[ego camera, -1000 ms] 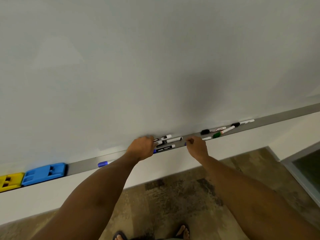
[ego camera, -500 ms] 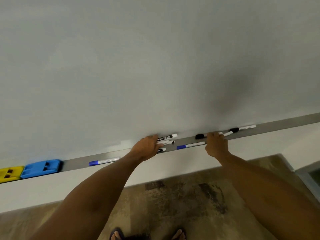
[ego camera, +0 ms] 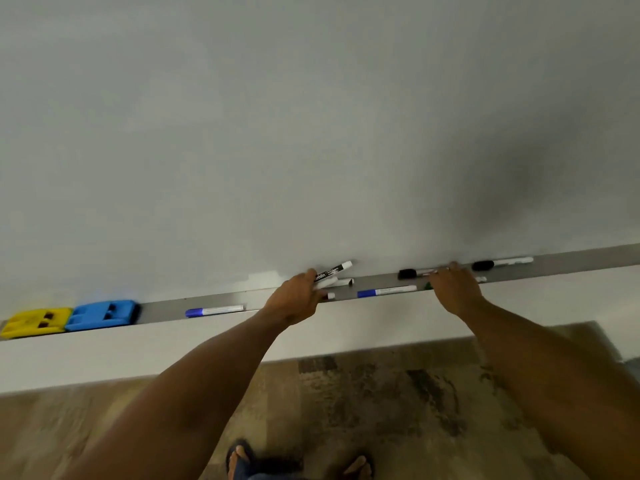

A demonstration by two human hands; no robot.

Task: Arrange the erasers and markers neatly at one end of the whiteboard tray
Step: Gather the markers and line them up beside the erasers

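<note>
A grey whiteboard tray runs across the view. At its left end sit a yellow eraser and a blue eraser, side by side. My left hand is shut on a bundle of markers, one black-labelled and tilted up. Two blue-capped markers lie loose on the tray, one at the left and one in the middle. My right hand rests over a black-capped marker and a green one; its grip is hidden. Another black-capped marker lies further right.
The whiteboard fills the upper view. Below the tray is a white wall strip, then a patterned floor. My feet in sandals show at the bottom.
My right hand has slid right along the tray, leaving a blue-capped marker behind, and now covers the green marker. My left hand has lifted its markers slightly.
</note>
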